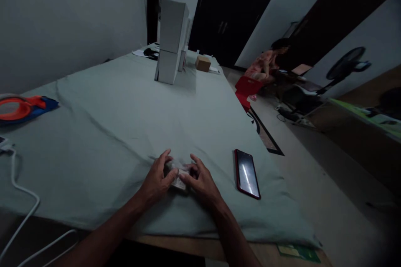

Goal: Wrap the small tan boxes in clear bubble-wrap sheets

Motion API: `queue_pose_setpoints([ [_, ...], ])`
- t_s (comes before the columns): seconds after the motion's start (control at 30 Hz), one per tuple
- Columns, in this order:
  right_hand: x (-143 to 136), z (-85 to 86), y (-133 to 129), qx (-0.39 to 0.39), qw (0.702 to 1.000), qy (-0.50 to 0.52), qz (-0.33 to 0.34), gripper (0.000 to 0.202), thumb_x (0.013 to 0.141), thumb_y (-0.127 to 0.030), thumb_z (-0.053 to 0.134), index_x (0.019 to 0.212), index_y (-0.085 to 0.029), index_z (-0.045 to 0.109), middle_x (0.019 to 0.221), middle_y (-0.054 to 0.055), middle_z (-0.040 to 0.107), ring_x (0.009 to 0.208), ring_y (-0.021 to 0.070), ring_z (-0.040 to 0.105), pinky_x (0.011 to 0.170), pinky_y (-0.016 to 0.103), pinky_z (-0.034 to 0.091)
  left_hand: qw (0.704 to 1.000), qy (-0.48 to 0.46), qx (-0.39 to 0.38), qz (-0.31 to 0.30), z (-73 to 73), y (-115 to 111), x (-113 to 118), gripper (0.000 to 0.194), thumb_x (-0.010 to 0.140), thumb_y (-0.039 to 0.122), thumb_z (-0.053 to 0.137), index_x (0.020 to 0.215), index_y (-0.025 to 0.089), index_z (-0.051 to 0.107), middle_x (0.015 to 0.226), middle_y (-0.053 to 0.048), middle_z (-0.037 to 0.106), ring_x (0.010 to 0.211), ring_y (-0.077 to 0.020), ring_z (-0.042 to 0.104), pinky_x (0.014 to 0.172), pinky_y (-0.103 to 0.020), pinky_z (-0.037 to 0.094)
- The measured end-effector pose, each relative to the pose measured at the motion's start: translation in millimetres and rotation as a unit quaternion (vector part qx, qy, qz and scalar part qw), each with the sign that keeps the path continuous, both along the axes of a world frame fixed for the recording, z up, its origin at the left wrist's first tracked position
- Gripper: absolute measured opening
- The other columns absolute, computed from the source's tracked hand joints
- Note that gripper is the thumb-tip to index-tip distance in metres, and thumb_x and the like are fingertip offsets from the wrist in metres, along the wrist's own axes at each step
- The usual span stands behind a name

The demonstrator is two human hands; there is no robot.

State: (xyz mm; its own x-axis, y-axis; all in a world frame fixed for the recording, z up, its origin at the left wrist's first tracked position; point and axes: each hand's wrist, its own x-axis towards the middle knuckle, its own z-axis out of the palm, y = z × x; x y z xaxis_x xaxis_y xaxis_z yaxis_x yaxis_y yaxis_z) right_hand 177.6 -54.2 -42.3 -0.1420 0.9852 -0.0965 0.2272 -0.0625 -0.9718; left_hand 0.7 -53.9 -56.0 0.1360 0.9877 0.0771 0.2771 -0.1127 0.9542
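Both hands meet near the front of the cloth-covered table. Between them is a small pale packet (179, 183) with what looks like clear plastic about it; its exact kind is hard to make out. My left hand (156, 179) grips it from the left, thumb on the near side and fingers curled around the far side. From the right, my right hand (203, 181) grips the same packet, its thumb close to the left thumb and its index finger raised. A phone (247, 174) with a dark red case lies to the right of my hands, apart from them.
Tall white boxes (171, 41) and a small brown box (203, 63) stand toward the far end. An orange ring-shaped thing (19, 108) lies at left, above a white cable (26, 190). A person (263, 64) sits beyond the right edge, near a fan (346, 63).
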Motion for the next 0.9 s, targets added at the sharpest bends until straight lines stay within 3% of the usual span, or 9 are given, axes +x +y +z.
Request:
queue_pose_setpoints([
  [0.1, 0, 4.1, 4, 0.001, 0.999, -0.041, 0.005, 0.083, 0.073, -0.039, 0.069, 0.143, -0.011, 0.033, 0.102, 0.01, 0.067, 0.096, 0.024, 0.063, 0.085, 0.038, 0.049, 0.989, 0.071, 0.129, 0.03, 7.6, -7, -2, 0.046, 0.085, 0.022, 0.054, 0.131, 0.019, 0.046, 0.122, -0.011, 0.057, 0.111, -0.0248, 0.052, 0.097, -0.045, 0.043],
  [0.23, 5, 9.3, 10, 0.006, 0.996, -0.081, 0.041, 0.081, 0.075, -0.041, 0.067, 0.142, -0.011, 0.035, 0.099, 0.008, 0.068, 0.094, 0.0232, 0.063, 0.086, 0.038, 0.049, 0.957, 0.147, 0.251, -0.016, 16.5, -12, 0, 0.024, 0.085, 0.014, 0.054, 0.106, 0.019, 0.062, 0.11, -0.008, 0.063, 0.105, -0.0238, 0.055, 0.093, -0.043, 0.046],
  [0.5, 20, 21.4, 32, 0.047, 0.987, -0.151, 0.035, 0.053, 0.081, -0.038, 0.058, 0.127, -0.011, 0.053, 0.1, 0.01, 0.069, 0.088, 0.0222, 0.063, 0.077, 0.037, 0.049, 0.945, 0.184, 0.267, -0.045, 10.1, -9, 3, 0.017, 0.086, 0.014, 0.055, 0.101, 0.018, 0.064, 0.108, -0.009, 0.064, 0.099, -0.0238, 0.056, 0.087, -0.041, 0.049],
  [0.7, 15, 8.6, 54, 0.044, 0.989, -0.143, 0.02, 0.038, 0.073, -0.031, 0.064, 0.106, -0.014, 0.065, 0.085, 0.006, 0.07, 0.079, 0.02, 0.064, 0.074, 0.035, 0.05, 0.947, 0.173, 0.269, -0.045, 12.7, -10, 3, 0.018, 0.084, 0.014, 0.057, 0.101, 0.018, 0.063, 0.109, -0.009, 0.063, 0.1, -0.0243, 0.056, 0.089, -0.042, 0.049],
  [0.9, 6, 5.6, 55, 0.065, 0.993, -0.102, 0.011, 0.025, 0.074, -0.03, 0.062, 0.093, -0.017, 0.068, 0.079, 0.002, 0.069, 0.073, 0.0166, 0.062, 0.07, 0.03, 0.05, 0.947, 0.177, 0.265, -0.034, 13.3, -12, 5, 0.018, 0.082, 0.014, 0.059, 0.099, 0.019, 0.063, 0.109, -0.009, 0.063, 0.1, -0.0246, 0.056, 0.088, -0.042, 0.048],
])
